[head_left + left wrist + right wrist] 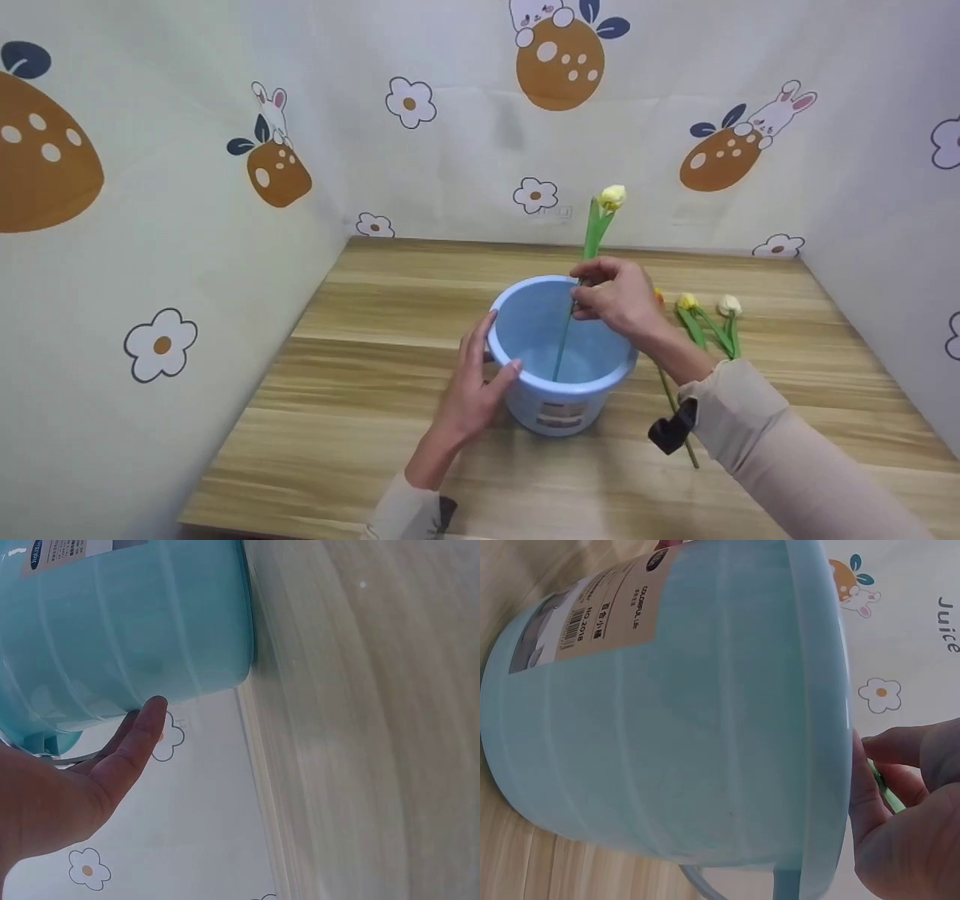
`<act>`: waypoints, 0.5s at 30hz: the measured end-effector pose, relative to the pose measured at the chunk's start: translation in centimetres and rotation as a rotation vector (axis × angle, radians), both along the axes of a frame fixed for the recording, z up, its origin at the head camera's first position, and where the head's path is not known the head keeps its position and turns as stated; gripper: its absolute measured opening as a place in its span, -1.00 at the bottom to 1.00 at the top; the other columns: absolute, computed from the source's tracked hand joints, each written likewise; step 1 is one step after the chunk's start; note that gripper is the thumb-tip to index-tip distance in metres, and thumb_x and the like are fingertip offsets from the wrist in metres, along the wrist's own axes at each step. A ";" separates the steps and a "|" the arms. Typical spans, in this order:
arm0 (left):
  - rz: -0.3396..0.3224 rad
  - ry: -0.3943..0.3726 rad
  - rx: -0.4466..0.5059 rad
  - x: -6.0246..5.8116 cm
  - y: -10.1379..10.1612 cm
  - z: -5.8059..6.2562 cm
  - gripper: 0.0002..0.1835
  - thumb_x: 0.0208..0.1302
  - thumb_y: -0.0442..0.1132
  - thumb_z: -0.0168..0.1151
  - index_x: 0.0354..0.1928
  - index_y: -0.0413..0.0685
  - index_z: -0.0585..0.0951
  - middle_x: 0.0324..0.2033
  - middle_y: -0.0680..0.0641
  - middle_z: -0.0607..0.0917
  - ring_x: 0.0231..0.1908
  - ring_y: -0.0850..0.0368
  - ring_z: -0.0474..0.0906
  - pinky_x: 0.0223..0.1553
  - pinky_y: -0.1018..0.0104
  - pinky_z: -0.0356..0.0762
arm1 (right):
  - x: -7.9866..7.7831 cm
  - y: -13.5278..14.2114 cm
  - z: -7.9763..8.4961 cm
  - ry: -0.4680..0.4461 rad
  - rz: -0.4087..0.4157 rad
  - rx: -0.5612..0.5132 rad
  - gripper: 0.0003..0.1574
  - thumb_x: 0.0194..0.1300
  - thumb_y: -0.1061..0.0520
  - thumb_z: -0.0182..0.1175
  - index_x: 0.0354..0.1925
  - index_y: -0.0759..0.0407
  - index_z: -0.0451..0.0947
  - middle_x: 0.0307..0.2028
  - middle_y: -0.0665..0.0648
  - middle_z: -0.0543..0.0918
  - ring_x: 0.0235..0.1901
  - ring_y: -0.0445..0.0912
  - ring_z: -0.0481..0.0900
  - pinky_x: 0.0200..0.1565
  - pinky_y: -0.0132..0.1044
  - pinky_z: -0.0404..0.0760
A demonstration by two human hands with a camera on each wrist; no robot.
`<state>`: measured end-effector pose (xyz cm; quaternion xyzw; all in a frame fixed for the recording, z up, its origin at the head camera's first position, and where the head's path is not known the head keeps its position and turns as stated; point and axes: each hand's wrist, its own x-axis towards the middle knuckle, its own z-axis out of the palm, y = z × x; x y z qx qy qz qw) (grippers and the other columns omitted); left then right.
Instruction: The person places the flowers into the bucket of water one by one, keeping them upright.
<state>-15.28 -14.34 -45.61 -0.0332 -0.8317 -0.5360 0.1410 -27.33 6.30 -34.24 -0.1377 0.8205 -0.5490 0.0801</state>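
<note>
In the head view, the right hand [611,296] has its grip closed to a pinch on a pale yellow tulip [593,231], its stem reaching down inside the blue bucket [525,409] on the worktop [360,390]. The left hand [471,394] clasps the bucket's edge. Other tulips [691,325] lie to the right.

From the left wrist, fingers [129,756] extend beside the bucket.

From the right wrist, a printed label [604,611] shows.

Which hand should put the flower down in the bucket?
Probably the right hand: it pinches the pale yellow tulip, whose stem reaches into the blue bucket, while the left hand holds the bucket's rim.
</note>
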 end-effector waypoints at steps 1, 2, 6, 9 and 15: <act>-0.001 -0.001 -0.001 -0.1 0.1 0.1 -0.14 0.49 0.18 0.16 0.70 0.34 0.04 0.64 -0.08 0.13 0.47 -0.21 0.37 0.37 -0.24 0.52 | 0.0 0.0 0.0 0.007 -0.002 0.005 -0.58 0.38 0.33 0.34 0.19 0.34 0.63 -0.06 0.28 0.58 -0.34 -0.10 0.78 -0.18 -0.25 0.83; -0.003 -0.002 0.000 -0.1 0.1 0.1 -0.15 0.49 0.18 0.16 0.69 0.34 0.04 0.64 -0.08 0.13 0.46 -0.22 0.38 0.36 -0.24 0.52 | 0.1 -0.1 0.1 0.011 0.000 0.007 -0.57 0.38 0.32 0.34 0.19 0.34 0.63 -0.05 0.29 0.58 -0.33 -0.09 0.78 -0.18 -0.25 0.83; -0.012 -0.010 0.022 -0.2 0.2 0.1 -0.15 0.49 0.18 0.17 0.69 0.34 0.05 0.64 -0.09 0.14 0.43 -0.23 0.41 0.34 -0.28 0.53 | 0.3 -0.4 -0.2 0.020 0.010 0.021 -0.57 0.38 0.30 0.35 0.20 0.32 0.64 -0.03 0.29 0.58 -0.30 -0.05 0.78 -0.19 -0.24 0.83; -0.008 -0.017 0.033 -0.1 0.1 0.0 -0.15 0.49 0.17 0.17 0.69 0.34 0.05 0.64 -0.09 0.13 0.44 -0.23 0.39 0.36 -0.28 0.52 | 0.5 -0.7 -0.5 0.019 0.017 0.024 -0.58 0.39 0.30 0.34 0.20 0.32 0.64 -0.03 0.29 0.58 -0.29 -0.03 0.77 -0.20 -0.24 0.83; 0.003 0.014 0.030 -0.1 -0.1 -0.2 -0.15 0.49 0.09 0.15 0.70 0.22 0.05 0.62 -0.18 0.16 0.44 -0.29 0.38 0.34 -0.32 0.52 | 0.7 -1.3 -0.6 0.033 0.023 0.019 -0.59 0.38 0.31 0.33 0.18 0.30 0.65 -0.05 0.28 0.60 -0.32 -0.05 0.77 -0.20 -0.21 0.84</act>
